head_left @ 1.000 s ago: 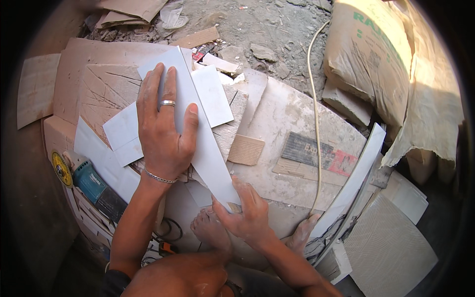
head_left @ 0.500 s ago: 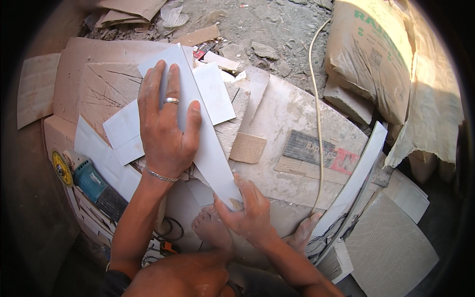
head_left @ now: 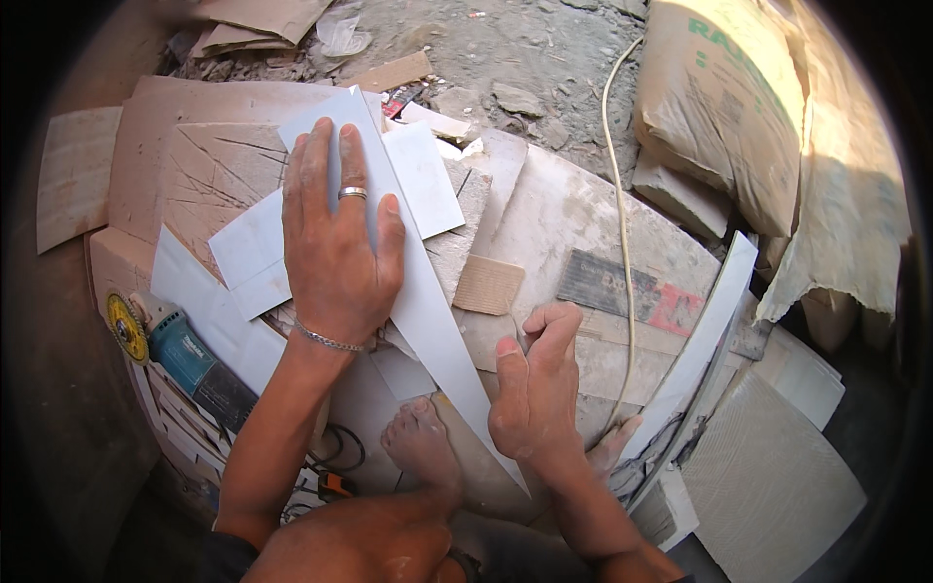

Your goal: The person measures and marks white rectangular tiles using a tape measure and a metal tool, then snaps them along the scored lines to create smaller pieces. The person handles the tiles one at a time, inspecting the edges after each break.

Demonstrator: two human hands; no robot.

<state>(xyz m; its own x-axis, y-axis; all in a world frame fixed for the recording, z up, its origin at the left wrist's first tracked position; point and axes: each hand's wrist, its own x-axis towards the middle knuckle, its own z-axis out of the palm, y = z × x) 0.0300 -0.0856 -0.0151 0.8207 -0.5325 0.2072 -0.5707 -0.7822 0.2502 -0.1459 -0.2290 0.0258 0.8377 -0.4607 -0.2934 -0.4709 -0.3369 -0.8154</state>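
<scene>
A long white tile strip [head_left: 428, 321] tapers to a sharp point near my right forearm. My left hand [head_left: 340, 233] lies flat on its far part, fingers stretched out, a ring and a bracelet on it. Beneath the strip are other white tile pieces [head_left: 426, 180] and a scored, rough block [head_left: 466, 219]. Just right of the strip's narrow end, my right hand [head_left: 536, 389] is raised with curled fingers, the thumb close to the index finger. What it holds, if anything, is hidden.
An angle grinder [head_left: 185, 355] with a yellow disc lies at left beside white tile offcuts [head_left: 219, 311]. A pale cable [head_left: 622, 194] crosses the work surface. My bare foot [head_left: 423, 437] is near the strip. Full sacks [head_left: 719, 117] and stacked tiles [head_left: 773, 476] stand at right.
My right hand has let go of the strip's near end and moved right and upward, its fingers curling. The pointed end now shows. My left hand still lies on the strip.
</scene>
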